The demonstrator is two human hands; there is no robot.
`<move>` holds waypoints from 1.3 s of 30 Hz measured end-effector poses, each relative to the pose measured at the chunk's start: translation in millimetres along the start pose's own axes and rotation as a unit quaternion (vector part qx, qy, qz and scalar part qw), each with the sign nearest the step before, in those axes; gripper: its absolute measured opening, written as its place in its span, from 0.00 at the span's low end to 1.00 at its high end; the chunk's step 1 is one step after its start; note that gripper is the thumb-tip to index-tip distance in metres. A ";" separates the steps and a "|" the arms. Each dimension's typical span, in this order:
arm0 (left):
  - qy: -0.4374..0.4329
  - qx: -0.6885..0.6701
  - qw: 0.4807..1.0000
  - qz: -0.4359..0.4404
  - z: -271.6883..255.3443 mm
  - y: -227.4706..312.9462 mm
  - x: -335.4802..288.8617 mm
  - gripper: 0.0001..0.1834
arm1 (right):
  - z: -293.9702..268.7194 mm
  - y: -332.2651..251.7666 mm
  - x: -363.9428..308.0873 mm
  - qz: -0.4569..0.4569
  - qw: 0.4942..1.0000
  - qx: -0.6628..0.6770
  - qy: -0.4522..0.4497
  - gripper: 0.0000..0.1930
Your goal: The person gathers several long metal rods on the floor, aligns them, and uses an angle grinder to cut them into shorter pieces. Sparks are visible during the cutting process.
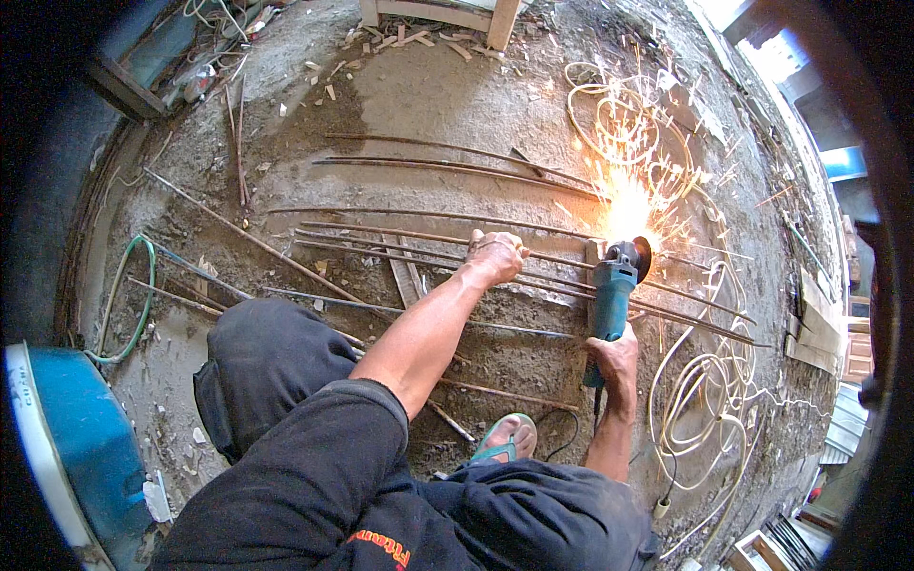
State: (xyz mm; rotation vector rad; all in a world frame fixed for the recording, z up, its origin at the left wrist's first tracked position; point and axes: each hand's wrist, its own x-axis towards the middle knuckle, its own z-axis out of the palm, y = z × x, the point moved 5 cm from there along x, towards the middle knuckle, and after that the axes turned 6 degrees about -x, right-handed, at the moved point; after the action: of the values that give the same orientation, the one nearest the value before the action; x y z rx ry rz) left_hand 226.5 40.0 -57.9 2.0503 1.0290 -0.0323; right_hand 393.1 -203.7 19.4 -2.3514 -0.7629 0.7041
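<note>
My right hand [614,357] grips the teal body of an angle grinder [614,295]. Its disc [643,258] meets a steel rod, and a bright burst of sparks [628,205] sprays away to the far side. Closed around a rusty steel rod [547,256], my left hand [497,258] is left of the grinder. Several more long rods [409,211] lie roughly side by side across the ground. A short wooden block [592,252] sits under the rods beside the grinder head; the exact contact of disc and rod is lost in glare.
Coiled pale cable [700,404] spreads on the right, with another loop [595,119] behind the sparks. My sandalled foot [506,438] is close to the rods. A blue tub [81,447] and green hose [143,295] are at left. A wooden frame [500,24] stands at the back.
</note>
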 end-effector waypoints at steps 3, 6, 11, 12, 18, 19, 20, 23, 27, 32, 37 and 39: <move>0.004 -0.004 1.000 0.002 0.4 -0.6 0.3 0.16 | 1.6 2.9 3.9 -0.009 1.000 -0.016 0.007 0.25; 0.010 -0.013 1.000 0.004 1.0 -1.8 0.6 0.15 | 2.5 7.8 8.0 -0.013 1.000 -0.016 0.011 0.24; 0.017 0.013 1.000 -0.005 1.6 -0.6 1.8 0.12 | 2.4 10.3 10.0 0.029 0.999 -0.041 -0.008 0.27; 0.019 0.008 1.000 -0.001 1.4 -0.4 1.5 0.12 | 1.6 7.6 9.8 0.017 0.999 -0.032 -0.006 0.27; 0.021 0.004 1.000 0.006 0.6 -0.1 0.2 0.13 | 1.8 6.0 11.2 0.018 1.000 -0.020 -0.011 0.25; 0.023 0.007 1.000 0.005 0.5 0.2 -0.3 0.13 | 2.8 5.4 12.2 0.003 1.000 -0.023 -0.001 0.23; 0.024 0.011 1.000 0.004 0.1 0.7 -0.6 0.13 | 3.6 7.0 13.2 0.008 0.999 -0.033 0.003 0.21; 0.015 0.005 1.000 0.004 -1.3 1.8 -1.0 0.13 | 4.1 9.5 15.0 -0.003 1.000 -0.027 0.002 0.21; 0.005 0.016 1.000 -0.006 -0.9 1.7 -0.4 0.14 | 4.7 13.2 16.5 -0.001 1.000 -0.019 0.000 0.20; 0.011 -0.003 1.000 0.001 -0.4 -0.5 -1.1 0.17 | 6.7 20.1 18.6 -0.006 1.000 -0.022 0.002 0.22; 0.004 -0.001 1.000 -0.010 -1.1 0.2 0.2 0.15 | 4.4 20.4 15.0 -0.037 0.998 -0.038 0.021 0.23; 0.004 -0.005 1.000 -0.008 -1.2 0.6 0.7 0.14 | 3.3 20.3 12.4 -0.027 0.999 -0.034 0.023 0.24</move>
State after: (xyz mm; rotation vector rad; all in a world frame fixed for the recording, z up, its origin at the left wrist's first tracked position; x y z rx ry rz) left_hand 227.0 41.1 -57.0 2.0353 1.0489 -0.0279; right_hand 406.9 -208.3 0.4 -2.3892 -0.8400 0.6080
